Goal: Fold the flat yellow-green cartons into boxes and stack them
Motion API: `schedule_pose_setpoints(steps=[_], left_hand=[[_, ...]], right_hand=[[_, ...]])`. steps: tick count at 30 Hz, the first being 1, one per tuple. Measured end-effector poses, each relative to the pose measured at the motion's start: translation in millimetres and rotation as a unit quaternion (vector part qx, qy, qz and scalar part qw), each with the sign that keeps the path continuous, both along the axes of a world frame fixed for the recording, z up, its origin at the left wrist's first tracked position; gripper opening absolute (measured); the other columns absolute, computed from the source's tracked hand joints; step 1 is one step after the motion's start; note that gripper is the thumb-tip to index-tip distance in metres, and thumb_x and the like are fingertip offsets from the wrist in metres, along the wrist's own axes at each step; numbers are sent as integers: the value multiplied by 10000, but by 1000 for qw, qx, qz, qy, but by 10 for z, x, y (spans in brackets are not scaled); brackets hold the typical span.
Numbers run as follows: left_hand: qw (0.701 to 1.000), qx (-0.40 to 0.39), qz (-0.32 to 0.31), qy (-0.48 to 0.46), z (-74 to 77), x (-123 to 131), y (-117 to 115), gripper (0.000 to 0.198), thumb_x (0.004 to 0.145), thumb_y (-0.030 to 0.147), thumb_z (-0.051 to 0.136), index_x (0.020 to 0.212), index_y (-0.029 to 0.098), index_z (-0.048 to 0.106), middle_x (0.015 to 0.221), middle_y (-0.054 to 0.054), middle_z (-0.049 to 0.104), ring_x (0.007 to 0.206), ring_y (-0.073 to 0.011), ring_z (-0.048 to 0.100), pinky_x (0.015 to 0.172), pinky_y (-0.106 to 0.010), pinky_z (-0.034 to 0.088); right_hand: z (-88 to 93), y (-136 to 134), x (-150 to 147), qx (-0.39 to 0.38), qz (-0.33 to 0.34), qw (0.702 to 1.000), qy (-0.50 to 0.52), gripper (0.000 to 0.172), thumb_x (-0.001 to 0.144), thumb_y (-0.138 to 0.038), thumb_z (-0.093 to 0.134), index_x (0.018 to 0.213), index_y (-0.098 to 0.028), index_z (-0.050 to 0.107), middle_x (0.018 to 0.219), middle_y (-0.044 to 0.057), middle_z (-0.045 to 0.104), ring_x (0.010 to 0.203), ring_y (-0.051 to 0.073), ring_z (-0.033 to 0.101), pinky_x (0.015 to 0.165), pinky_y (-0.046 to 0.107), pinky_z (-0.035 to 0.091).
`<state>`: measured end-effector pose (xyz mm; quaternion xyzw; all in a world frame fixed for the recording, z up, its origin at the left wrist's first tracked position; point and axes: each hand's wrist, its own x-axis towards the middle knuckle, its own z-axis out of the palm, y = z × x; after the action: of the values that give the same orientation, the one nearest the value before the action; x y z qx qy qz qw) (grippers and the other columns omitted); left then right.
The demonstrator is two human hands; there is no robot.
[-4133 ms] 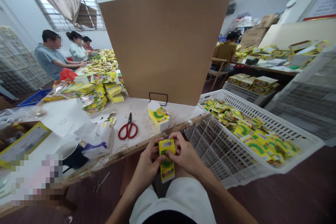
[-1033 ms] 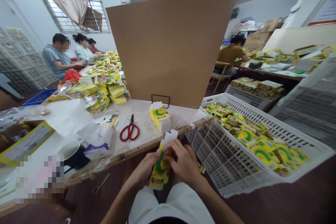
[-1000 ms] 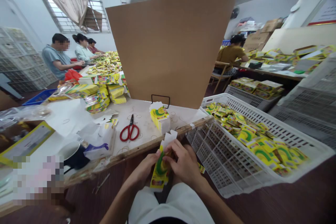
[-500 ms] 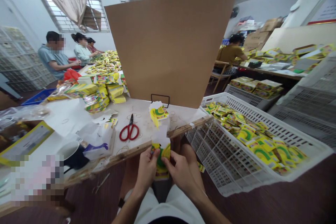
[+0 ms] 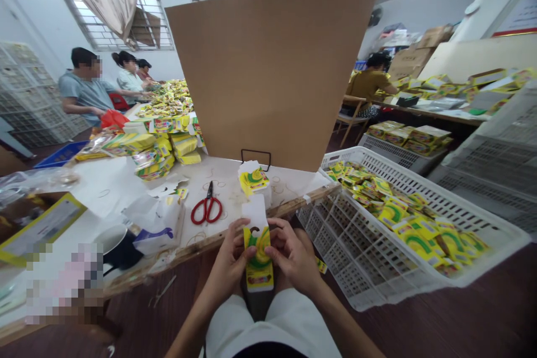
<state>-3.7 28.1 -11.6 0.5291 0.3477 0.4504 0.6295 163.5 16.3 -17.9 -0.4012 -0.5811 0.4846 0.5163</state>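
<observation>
Between my two hands, over my lap, is a small yellow and green printed carton [image 5: 259,263] with its white top flap standing up. My left hand [image 5: 231,254] grips its left edge, thumb on the front and fingers behind. From the other side my right hand [image 5: 289,249] holds the right edge, its thumb pressed near the front. Just beyond, at the table's edge, lies a stack of similar flat cartons [image 5: 253,180]. Red-handled scissors [image 5: 207,210] rest on the table to the left.
A white plastic crate [image 5: 352,285] full of yellow packets stands at the right. Upright on the table is a large cardboard sheet [image 5: 272,78]. A dark mug [image 5: 121,251] and a tissue pack [image 5: 155,229] sit left. Several people work in the background.
The carton now faces me more squarely, and its printed front shows more. My fingers have shifted outward to its two side edges. A co-worker at the left has reached an arm forward.
</observation>
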Motion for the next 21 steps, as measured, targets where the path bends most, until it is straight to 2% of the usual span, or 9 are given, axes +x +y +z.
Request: schedule_pose_setpoints(steps=[3, 7, 11, 13, 14, 16, 17, 19, 21], left_hand=[[999, -11, -46, -15, 17, -29, -10, 370, 805, 245, 647, 1092, 220, 414, 998, -67, 651, 794, -158, 633, 700, -252, 497], [998, -34, -49, -30, -17, -2, -48, 336, 762, 238, 691, 977, 220, 433, 855, -4, 620, 720, -128, 603, 654, -222, 477], [998, -33, -57, -7, -50, 24, -88, 276, 783, 233, 662, 940, 221, 436, 805, 16, 585, 724, -119, 583, 651, -202, 462], [998, -30, -59, -6, -44, 25, -95, 321, 811, 236, 629, 1051, 234, 416, 893, -17, 608, 751, -129, 600, 672, -217, 469], [998, -32, -55, -9, -38, 22, -95, 409, 820, 237, 619, 1149, 252, 375, 962, -40, 618, 780, -140, 614, 696, -233, 477], [998, -40, -50, -17, -29, 13, -93, 630, 822, 239, 618, 1319, 296, 234, 1099, -84, 614, 863, -170, 635, 758, -270, 486], [998, -42, -52, -16, -30, 7, -92, 691, 819, 240, 623, 1359, 302, 196, 1146, -100, 607, 909, -186, 636, 785, -284, 486], [997, -38, -61, -4, -44, -4, -90, 664, 817, 253, 625, 1369, 276, 257, 1186, -121, 602, 974, -212, 627, 812, -297, 485], [998, -27, -54, 11, -66, -9, -91, 561, 822, 268, 618, 1324, 241, 369, 1183, -130, 612, 981, -226, 628, 807, -298, 491]], right_hand=[[49, 13, 64, 11, 32, 998, -48, 391, 818, -218, 586, 1188, -209, 462, 898, 23, 638, 798, 153, 615, 714, 264, 498], [144, 35, 134, 25, 63, 989, -133, 104, 866, -245, 531, 923, -181, 588, 799, 9, 640, 728, 143, 594, 651, 233, 465], [148, 57, 146, 73, 14, 979, -188, 192, 880, -243, 519, 730, -171, 614, 703, 8, 611, 663, 138, 553, 618, 234, 435], [110, 65, 125, 92, -20, 982, -165, 163, 875, -241, 529, 764, -175, 629, 754, 22, 627, 711, 151, 577, 661, 248, 451], [88, 68, 111, 91, -38, 986, -135, 118, 871, -247, 537, 868, -182, 636, 796, 27, 640, 740, 158, 593, 684, 256, 464], [52, 77, 87, 73, -65, 993, -72, 274, 865, -266, 556, 1130, -200, 567, 869, 35, 656, 782, 166, 615, 724, 272, 489], [42, 84, 83, 65, -68, 994, -54, 348, 863, -277, 564, 1202, -206, 529, 886, 37, 659, 794, 168, 620, 737, 279, 498], [44, 100, 100, 73, -57, 994, -57, 305, 871, -302, 559, 1160, -209, 589, 906, 48, 657, 842, 176, 618, 779, 293, 501], [72, 112, 145, 101, -56, 990, -81, 245, 890, -344, 526, 998, -198, 691, 931, 67, 646, 899, 189, 605, 815, 306, 492]])
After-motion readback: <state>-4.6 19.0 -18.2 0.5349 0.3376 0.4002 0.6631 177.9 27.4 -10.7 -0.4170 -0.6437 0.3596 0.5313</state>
